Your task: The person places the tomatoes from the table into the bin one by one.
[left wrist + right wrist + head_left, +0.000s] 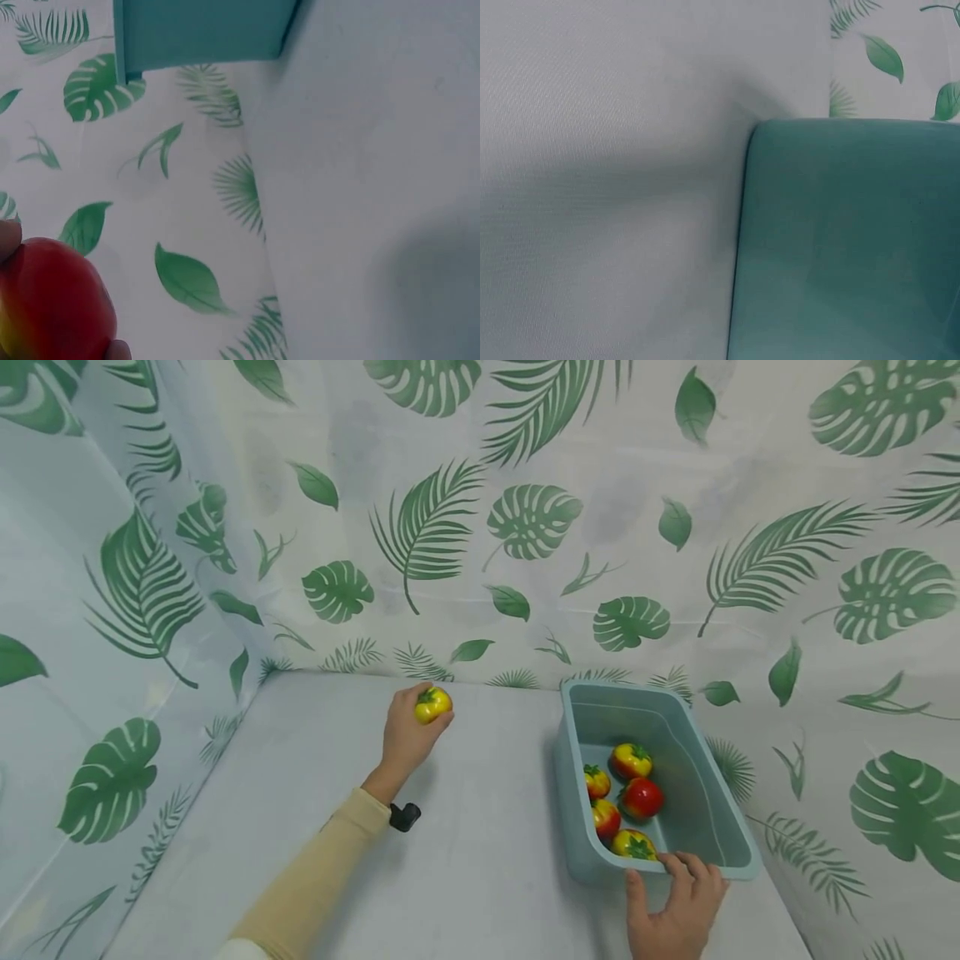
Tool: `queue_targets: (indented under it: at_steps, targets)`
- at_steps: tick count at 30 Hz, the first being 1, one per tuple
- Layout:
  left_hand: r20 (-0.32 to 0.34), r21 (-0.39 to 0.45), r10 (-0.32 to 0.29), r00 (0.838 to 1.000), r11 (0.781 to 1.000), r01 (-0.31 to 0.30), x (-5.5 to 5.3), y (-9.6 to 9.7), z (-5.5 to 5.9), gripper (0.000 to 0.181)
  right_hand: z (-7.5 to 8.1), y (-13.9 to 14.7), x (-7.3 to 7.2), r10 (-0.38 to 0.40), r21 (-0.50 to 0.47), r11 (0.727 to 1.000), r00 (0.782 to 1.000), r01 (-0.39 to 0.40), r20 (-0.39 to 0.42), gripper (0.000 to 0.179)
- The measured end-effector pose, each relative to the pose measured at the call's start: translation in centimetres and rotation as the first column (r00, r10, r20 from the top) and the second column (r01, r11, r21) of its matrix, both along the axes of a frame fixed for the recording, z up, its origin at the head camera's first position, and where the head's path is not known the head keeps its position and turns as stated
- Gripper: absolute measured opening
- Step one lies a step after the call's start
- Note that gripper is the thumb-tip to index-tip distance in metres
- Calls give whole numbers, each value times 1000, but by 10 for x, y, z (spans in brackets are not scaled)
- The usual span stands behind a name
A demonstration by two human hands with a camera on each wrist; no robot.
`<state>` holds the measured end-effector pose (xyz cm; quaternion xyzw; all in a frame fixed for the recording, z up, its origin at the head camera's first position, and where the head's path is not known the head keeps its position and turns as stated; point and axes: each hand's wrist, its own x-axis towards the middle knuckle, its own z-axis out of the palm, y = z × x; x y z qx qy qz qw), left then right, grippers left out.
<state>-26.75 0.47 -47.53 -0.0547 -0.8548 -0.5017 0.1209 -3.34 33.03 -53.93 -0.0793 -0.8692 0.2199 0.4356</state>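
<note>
My left hand (408, 727) holds a shiny yellow-and-red tomato (433, 705) with a green leafy top above the far part of the table. In the left wrist view the red side of this tomato (56, 304) shows at the lower left, between fingertips. My right hand (675, 906) grips the near rim of a blue-grey plastic bin (573, 777), fingers over the edge and thumb outside. Inside the bin lie several tomatoes, among them a red one (642, 798) and a yellow-and-red one (632, 761). The right wrist view shows the bin's outer wall (840, 240), with the hand out of frame.
The bin stands at the right of a white-covered table (480, 793). Behind the table hangs a white sheet with green leaf prints (532, 522), and a similar sheet (142, 593) closes off the left side. A small black device (405, 817) sits at the left wrist.
</note>
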Motion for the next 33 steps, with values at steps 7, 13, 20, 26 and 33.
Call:
queue_targets:
  at_steps: [7,13,20,26,33]
  targets:
    - [-7,15,-87,996,996,87,7,42,7,59,-1,-1,-4,19,-6,1000,1000,-19,-4,67]
    - [-14,2,-201,979,980,201,18,79,16,58,0,-9,-6,8,-36,999,999,-6,44,70]
    - [-24,-51,-379,925,925,378,40,140,27,55,2,-9,-4,-4,-37,999,997,7,80,61]
    - [-25,-89,-497,867,865,493,60,183,30,55,-2,2,0,-4,13,1000,1000,4,-1,74]
    - [-22,-101,-573,819,817,568,72,201,30,58,-7,10,-5,26,50,999,993,-21,-112,73]
